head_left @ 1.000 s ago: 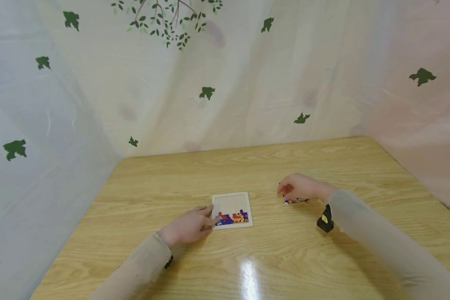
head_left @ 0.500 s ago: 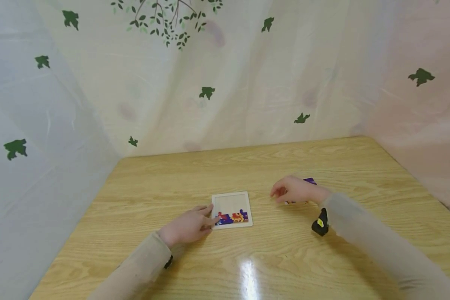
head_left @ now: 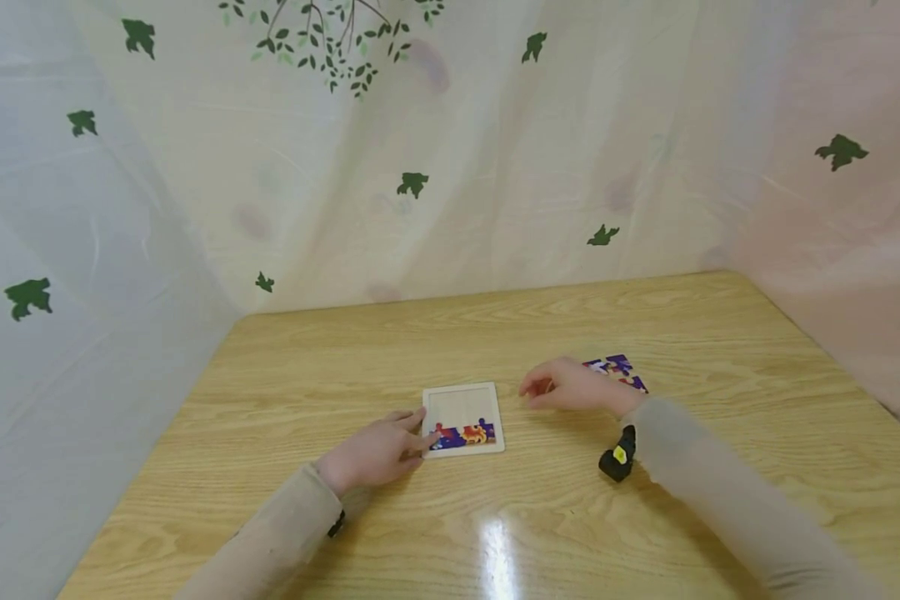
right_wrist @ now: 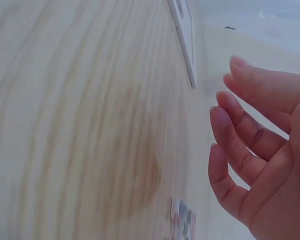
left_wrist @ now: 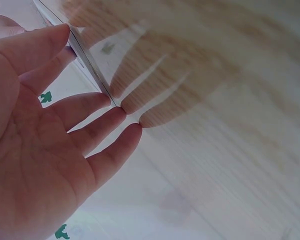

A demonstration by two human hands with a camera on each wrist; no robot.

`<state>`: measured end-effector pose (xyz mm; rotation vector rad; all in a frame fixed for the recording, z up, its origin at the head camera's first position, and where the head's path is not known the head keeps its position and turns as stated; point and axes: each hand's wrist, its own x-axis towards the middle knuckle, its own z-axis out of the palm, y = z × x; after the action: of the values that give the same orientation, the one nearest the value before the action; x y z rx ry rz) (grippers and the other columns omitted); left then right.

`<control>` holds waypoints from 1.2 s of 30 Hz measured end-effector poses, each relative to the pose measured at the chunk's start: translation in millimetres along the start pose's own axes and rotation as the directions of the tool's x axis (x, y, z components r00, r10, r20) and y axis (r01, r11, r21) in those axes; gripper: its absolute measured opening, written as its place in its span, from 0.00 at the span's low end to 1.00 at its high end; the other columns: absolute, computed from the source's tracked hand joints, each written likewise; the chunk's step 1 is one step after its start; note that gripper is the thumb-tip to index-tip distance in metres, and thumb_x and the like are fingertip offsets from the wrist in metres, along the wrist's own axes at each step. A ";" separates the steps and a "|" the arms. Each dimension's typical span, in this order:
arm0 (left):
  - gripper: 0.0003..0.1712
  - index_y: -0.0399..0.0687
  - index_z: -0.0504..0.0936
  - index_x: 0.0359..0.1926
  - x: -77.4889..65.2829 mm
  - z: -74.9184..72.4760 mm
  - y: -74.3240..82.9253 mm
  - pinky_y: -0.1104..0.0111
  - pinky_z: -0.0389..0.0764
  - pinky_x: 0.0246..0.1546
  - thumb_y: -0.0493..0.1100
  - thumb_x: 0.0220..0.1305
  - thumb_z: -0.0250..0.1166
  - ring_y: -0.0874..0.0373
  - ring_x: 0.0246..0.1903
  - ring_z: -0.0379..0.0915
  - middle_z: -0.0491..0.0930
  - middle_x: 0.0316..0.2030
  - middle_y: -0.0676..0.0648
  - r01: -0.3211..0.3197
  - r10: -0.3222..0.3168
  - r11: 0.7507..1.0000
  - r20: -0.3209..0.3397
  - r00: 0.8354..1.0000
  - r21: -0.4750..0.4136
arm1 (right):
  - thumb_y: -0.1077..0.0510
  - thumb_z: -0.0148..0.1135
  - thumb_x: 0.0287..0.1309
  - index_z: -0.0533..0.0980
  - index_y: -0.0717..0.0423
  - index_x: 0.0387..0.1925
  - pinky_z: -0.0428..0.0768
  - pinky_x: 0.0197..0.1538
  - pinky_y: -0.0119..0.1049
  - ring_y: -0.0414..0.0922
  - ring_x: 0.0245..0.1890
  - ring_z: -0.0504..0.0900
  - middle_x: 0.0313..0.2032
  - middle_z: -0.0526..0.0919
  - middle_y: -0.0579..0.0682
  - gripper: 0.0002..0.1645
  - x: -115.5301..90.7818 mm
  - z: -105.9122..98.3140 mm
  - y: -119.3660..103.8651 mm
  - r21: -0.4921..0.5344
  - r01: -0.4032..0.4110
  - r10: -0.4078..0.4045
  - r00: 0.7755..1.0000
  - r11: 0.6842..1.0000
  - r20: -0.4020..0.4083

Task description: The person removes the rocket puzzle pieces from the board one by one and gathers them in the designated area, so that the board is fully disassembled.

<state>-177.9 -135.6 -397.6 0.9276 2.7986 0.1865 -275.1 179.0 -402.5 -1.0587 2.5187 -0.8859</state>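
Observation:
A square, pale puzzle tray (head_left: 461, 388) lies on the table, with a row of purple, red and orange jigsaw pieces (head_left: 468, 437) along its near side. My left hand (head_left: 371, 454) rests at the tray's left edge; in the left wrist view its extended fingertips touch the tray's side (left_wrist: 92, 62). Between the tray and a patch of loose jigsaw pieces (head_left: 617, 367), my right hand (head_left: 573, 385) is over the table. Its fingers are loosely bent in the right wrist view, thumb and index tips close together (right_wrist: 270, 155), and no piece shows between them.
The wooden table (head_left: 330, 358) reaches back to a pale cloth (head_left: 480, 208) printed with green birds and leaves, which also hangs at both sides. Black straps with small devices (head_left: 617, 455) sit at the wrists.
My right hand has moved left, away from the loose jigsaw pieces and toward the tray, uncovering more of them. The left hand and the tray stay where they were.

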 end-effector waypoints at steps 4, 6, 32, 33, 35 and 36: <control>0.23 0.46 0.75 0.60 0.1 0.5 -0.2 0.51 0.66 0.64 0.42 0.65 0.61 0.35 0.64 0.60 0.59 0.67 0.30 -0.004 0.004 1.000 -0.002 1.000 -0.001 | 0.57 0.62 0.60 0.81 0.53 0.44 0.76 0.41 0.32 0.40 0.36 0.75 0.35 0.80 0.43 0.11 4.8 7.0 -8.3 0.022 -0.031 0.031 1.000 0.999 0.003; 0.23 0.46 0.75 0.61 0.2 0.9 -0.4 0.51 0.66 0.64 0.42 0.65 0.60 0.35 0.64 0.60 0.58 0.67 0.30 -0.003 0.003 1.000 0.000 1.000 0.003 | 0.57 0.62 0.60 0.80 0.52 0.45 0.76 0.42 0.33 0.40 0.36 0.75 0.36 0.80 0.43 0.12 6.9 10.4 -12.5 0.037 -0.035 0.035 0.999 0.999 0.008; 0.22 0.48 0.75 0.60 -1.0 -4.9 0.3 0.50 0.68 0.62 0.42 0.66 0.60 0.35 0.63 0.62 0.60 0.67 0.31 -0.013 0.013 1.000 0.011 1.000 0.020 | 0.57 0.74 0.46 0.80 0.55 0.43 0.75 0.44 0.34 0.41 0.38 0.74 0.37 0.79 0.46 0.20 38.4 40.5 -53.9 -0.096 -0.022 0.031 0.996 0.995 0.087; 0.22 0.47 0.75 0.60 -1.3 -5.2 0.4 0.50 0.68 0.62 0.42 0.66 0.60 0.35 0.63 0.62 0.60 0.66 0.30 -0.018 0.017 1.000 0.010 1.000 0.020 | 0.57 0.74 0.46 0.80 0.55 0.42 0.75 0.43 0.34 0.41 0.38 0.74 0.37 0.79 0.46 0.19 39.2 40.8 -54.4 -0.110 -0.016 0.026 0.996 0.994 0.090; 0.22 0.46 0.76 0.60 -0.8 -5.5 0.5 0.50 0.69 0.62 0.41 0.65 0.60 0.35 0.63 0.63 0.60 0.66 0.30 -0.022 0.022 1.000 0.009 1.000 0.019 | 0.57 0.75 0.45 0.80 0.55 0.41 0.75 0.42 0.33 0.40 0.36 0.73 0.36 0.78 0.46 0.19 40.4 40.9 -55.5 -0.146 -0.006 0.020 0.995 0.989 0.093; 0.21 0.46 0.76 0.60 -0.8 -5.6 0.5 0.51 0.69 0.62 0.41 0.65 0.60 0.35 0.63 0.63 0.60 0.66 0.30 -0.021 0.020 1.000 0.009 1.000 0.018 | 0.57 0.75 0.44 0.80 0.55 0.40 0.75 0.42 0.33 0.40 0.36 0.73 0.35 0.78 0.46 0.19 40.7 40.8 -56.6 -0.163 -0.002 0.017 0.995 0.987 0.094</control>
<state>-178.2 -136.0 -392.0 0.9592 2.7886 0.1604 -253.5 101.3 -399.0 -1.1080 2.5483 -0.6203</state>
